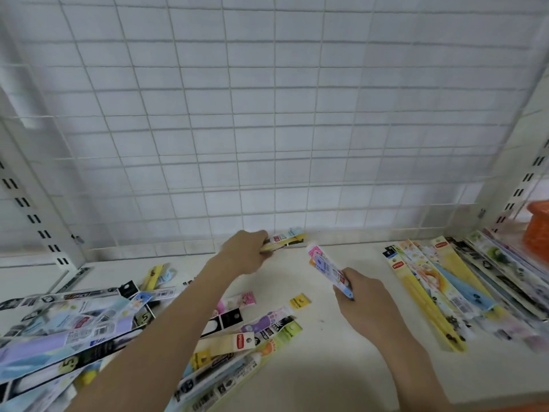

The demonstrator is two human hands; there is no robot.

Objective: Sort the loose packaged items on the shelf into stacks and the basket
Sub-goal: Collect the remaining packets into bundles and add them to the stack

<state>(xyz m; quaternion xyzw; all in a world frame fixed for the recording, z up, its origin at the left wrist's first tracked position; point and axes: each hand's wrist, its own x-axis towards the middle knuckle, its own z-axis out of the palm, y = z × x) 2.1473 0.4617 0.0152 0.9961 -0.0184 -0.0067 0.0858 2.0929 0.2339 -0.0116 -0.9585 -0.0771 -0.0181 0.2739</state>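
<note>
My left hand (249, 251) is up at 12 o'clock on the shelf (341, 337), fingers curled around a small bunch of long packets (286, 240) right against the wire grid back (267, 114). My right hand (361, 295) grips one pink-and-blue packet (326, 266) by its lower end — it's tilted up toward 11. The loose pile (89, 331) sprawls at 8 o'clock, the neat stack (445, 281) lies at 3, and the orange basket (538, 227) sits just past it at 2.
</note>
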